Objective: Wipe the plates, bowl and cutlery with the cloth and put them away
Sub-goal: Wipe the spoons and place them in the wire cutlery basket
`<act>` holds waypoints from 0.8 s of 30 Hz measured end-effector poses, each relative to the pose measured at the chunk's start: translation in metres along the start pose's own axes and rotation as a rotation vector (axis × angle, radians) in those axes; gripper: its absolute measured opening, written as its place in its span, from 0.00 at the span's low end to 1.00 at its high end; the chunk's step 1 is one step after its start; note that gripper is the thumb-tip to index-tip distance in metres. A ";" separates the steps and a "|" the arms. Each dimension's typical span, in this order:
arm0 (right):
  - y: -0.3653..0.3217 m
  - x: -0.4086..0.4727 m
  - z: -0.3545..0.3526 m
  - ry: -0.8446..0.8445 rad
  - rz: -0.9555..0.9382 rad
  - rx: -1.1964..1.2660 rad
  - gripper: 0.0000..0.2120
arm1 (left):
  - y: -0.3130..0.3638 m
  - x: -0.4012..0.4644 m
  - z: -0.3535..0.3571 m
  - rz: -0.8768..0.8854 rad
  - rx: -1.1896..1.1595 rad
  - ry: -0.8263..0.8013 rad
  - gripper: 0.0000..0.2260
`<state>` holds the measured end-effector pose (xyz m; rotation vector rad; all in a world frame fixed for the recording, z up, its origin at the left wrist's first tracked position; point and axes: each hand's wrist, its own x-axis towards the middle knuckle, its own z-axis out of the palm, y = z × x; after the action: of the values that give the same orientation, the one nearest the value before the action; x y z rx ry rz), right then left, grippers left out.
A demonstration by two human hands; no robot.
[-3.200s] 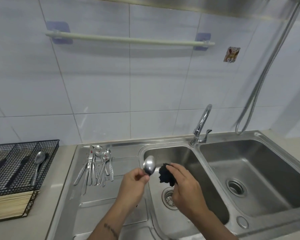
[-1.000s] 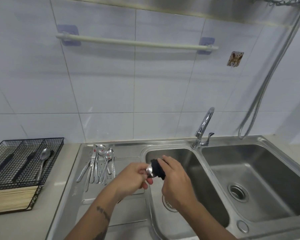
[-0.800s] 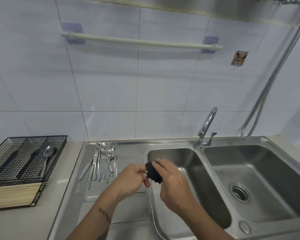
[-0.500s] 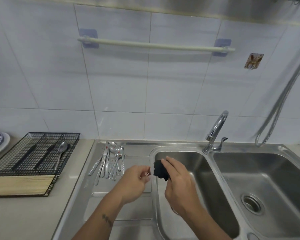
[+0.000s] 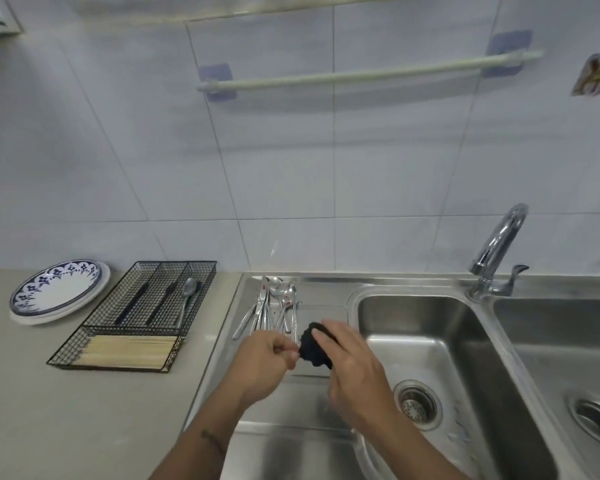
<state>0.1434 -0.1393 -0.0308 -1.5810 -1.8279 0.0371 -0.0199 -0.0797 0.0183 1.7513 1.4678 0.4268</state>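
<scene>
My left hand (image 5: 264, 362) pinches the handle end of a spoon whose bowl is hidden inside the black cloth (image 5: 313, 348). My right hand (image 5: 352, 368) grips that cloth, wrapped round the spoon, above the steel draining board (image 5: 284, 403). Several spoons and other cutlery (image 5: 274, 308) lie in a bunch on the draining board just behind my hands. A black wire cutlery tray (image 5: 142, 313) on the counter holds one spoon (image 5: 187, 296), dark-handled utensils and pale chopsticks. Stacked blue-and-white plates (image 5: 58, 291) sit left of the tray.
A double steel sink (image 5: 440, 341) lies to the right, with a chrome tap (image 5: 496, 251) behind the divider. A towel rail (image 5: 368, 72) is fixed to the tiled wall. The beige counter (image 5: 66, 410) stretches left of the draining board.
The view has swung left, bringing the plates into sight. My hands have shifted from over the sink basin to over the draining board, the cloth now closed round the spoon's bowl.
</scene>
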 end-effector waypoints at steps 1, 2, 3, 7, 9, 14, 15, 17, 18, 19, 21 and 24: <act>-0.001 0.003 0.003 -0.016 0.013 -0.016 0.30 | -0.004 0.001 -0.004 -0.009 -0.015 -0.002 0.05; -0.003 0.008 0.008 -0.030 0.010 -0.028 0.30 | -0.008 0.003 -0.008 -0.013 -0.033 -0.003 0.04; -0.009 0.013 0.013 -0.043 -0.007 -0.036 0.29 | -0.013 0.006 -0.014 -0.011 -0.047 -0.004 0.04; -0.036 0.040 0.039 -0.075 0.015 -0.067 0.30 | -0.044 0.019 -0.050 -0.013 -0.043 -0.007 0.06; -0.047 0.054 0.056 -0.051 0.111 -0.053 0.31 | -0.066 0.027 -0.073 -0.054 -0.081 0.013 0.08; -0.073 0.081 0.094 -0.026 0.185 0.014 0.28 | -0.118 0.059 -0.123 -0.204 -0.397 0.102 0.13; -0.076 0.083 0.100 -0.033 0.185 0.028 0.28 | -0.126 0.068 -0.133 -0.239 -0.431 0.114 0.11; -0.083 0.089 0.109 -0.061 0.184 0.042 0.28 | -0.142 0.091 -0.149 -0.280 -0.545 0.150 0.11; -0.085 0.092 0.113 -0.072 0.184 0.047 0.27 | -0.149 0.103 -0.156 -0.298 -0.617 0.165 0.13; -0.087 0.096 0.116 -0.078 0.195 0.052 0.27 | -0.155 0.116 -0.161 -0.324 -0.662 0.180 0.14; -0.088 0.100 0.120 -0.093 0.236 0.048 0.27 | -0.167 0.139 -0.168 -0.358 -0.672 0.218 0.13; -0.084 0.097 0.123 -0.133 0.285 0.032 0.27 | -0.180 0.171 -0.172 -0.374 -0.570 0.304 0.13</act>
<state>0.0079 -0.0246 -0.0382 -1.8420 -1.6763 0.3076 -0.2128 0.1430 -0.0463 0.9700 1.6343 0.8405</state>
